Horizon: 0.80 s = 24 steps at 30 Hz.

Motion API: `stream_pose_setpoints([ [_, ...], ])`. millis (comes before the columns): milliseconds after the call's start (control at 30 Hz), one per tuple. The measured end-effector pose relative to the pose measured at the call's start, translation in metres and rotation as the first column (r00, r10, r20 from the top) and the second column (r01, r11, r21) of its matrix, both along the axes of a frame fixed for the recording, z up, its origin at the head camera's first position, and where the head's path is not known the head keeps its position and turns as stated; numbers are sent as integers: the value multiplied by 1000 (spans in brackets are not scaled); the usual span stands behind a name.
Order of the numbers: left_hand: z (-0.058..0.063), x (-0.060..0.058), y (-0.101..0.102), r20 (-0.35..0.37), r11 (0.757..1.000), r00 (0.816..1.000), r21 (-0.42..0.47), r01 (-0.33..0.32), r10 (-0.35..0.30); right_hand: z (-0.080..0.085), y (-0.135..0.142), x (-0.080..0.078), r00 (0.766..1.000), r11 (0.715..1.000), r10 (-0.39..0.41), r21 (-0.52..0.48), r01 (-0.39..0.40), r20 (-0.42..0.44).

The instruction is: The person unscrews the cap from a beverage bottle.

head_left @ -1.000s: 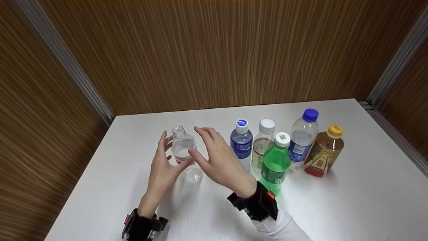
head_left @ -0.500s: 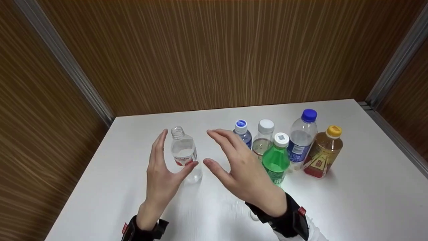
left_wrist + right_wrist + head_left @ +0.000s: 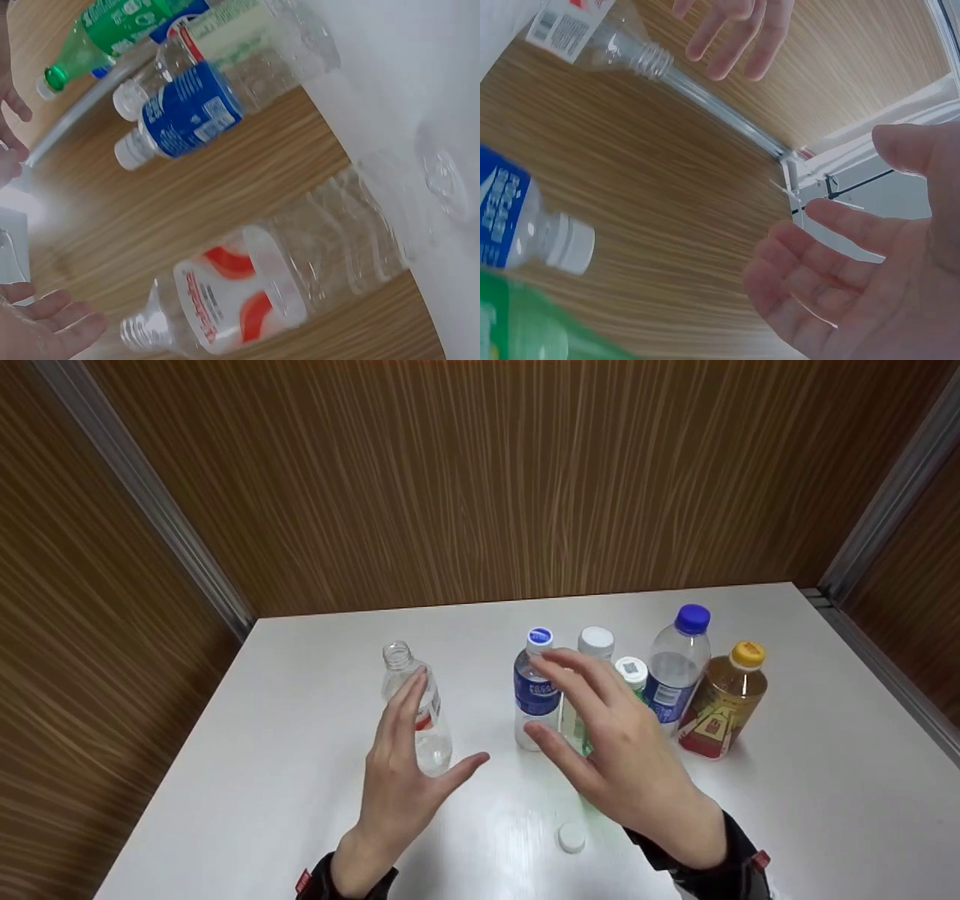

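An uncapped clear bottle (image 3: 433, 746) with a red-and-white label stands upright on the left part of the table. My left hand (image 3: 401, 787) is in front of it, fingers and thumb spread, holding nothing; in the head view it hides part of the label. The left wrist view shows the bare threaded neck of this bottle (image 3: 244, 289). My right hand (image 3: 630, 750), also spread and holding nothing, hovers before the group of capped bottles and covers most of the green bottle (image 3: 637, 695). A loose white cap (image 3: 571, 838) lies on the table between the wrists.
Behind my right hand stand a blue-labelled bottle (image 3: 536, 694) and a clear white-capped bottle (image 3: 596, 642). Farther right are a blue-capped bottle (image 3: 673, 667) and a yellow-capped tea-coloured bottle (image 3: 724, 705). Wood-patterned panels (image 3: 510, 487) enclose the white table (image 3: 247, 780).
Both hands have moved away from around the uncapped bottle, rightward and nearer to me. The bottle stays in place. The loose cap has come into view from behind the right wrist.
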<state>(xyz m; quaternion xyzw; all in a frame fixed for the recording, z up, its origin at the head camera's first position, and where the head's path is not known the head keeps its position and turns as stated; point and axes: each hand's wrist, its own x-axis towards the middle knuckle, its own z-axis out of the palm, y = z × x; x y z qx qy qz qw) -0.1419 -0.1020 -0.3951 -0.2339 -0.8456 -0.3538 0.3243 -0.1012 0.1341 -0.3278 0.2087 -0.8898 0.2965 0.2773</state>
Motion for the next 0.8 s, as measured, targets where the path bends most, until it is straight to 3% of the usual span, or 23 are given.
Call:
stream_pose_setpoints([
  [267, -6, 6, 23, 25, 994, 995, -61, 94, -93, 2, 27, 4, 995, 997, -72, 5, 73, -64],
  [500, -11, 4, 46, 4, 981, 983, -62, 183, -183, 1, 43, 1, 989, 993, -117, -25, 115, -90],
  [667, -14, -1, 62, 67, 966, 965, -25, 256, -254, 1, 50, -4, 987, 991, -135, -16, 134, -87],
  [800, -18, -5, 75, 160, 951, 938, -1, 311, -307, 0, 56, -10, 987, 989, -149, 0, 149, -53],
])
